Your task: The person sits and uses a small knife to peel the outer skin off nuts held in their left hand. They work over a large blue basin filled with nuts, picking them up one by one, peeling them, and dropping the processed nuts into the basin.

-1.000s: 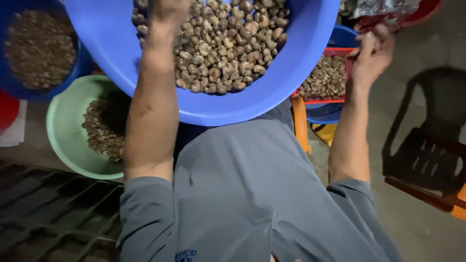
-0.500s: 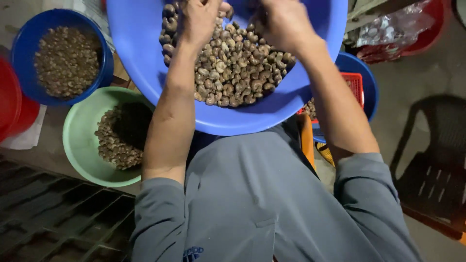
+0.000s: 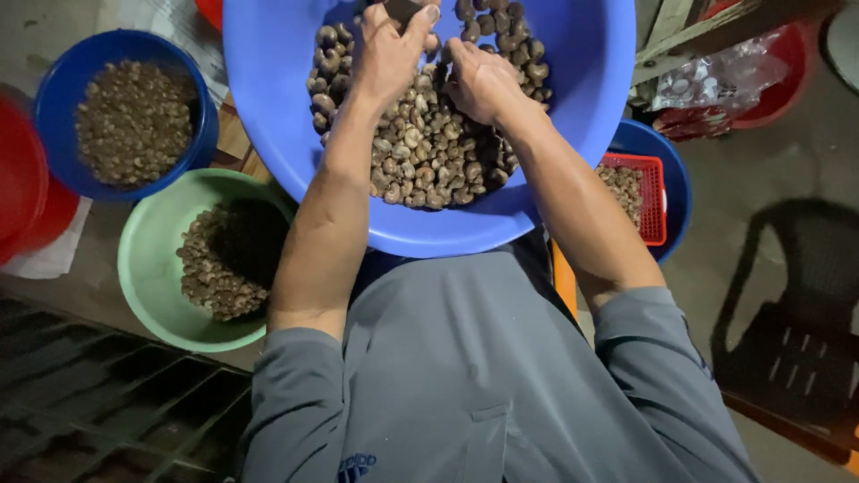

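Over the big blue basin (image 3: pixel 268 107) of brown cashew nuts (image 3: pixel 429 152), the left hand (image 3: pixel 385 54) pinches a small dark tool (image 3: pixel 403 11) at twelve o'clock; the right hand (image 3: pixel 479 80) curls closed on one nut, steadying it; a green bowl (image 3: pixel 143 268) waits at eight o'clock.

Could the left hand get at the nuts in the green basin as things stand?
Probably yes: the green basin sits open beside the left arm with nothing over it, though the left hand is busy in the big blue basin.
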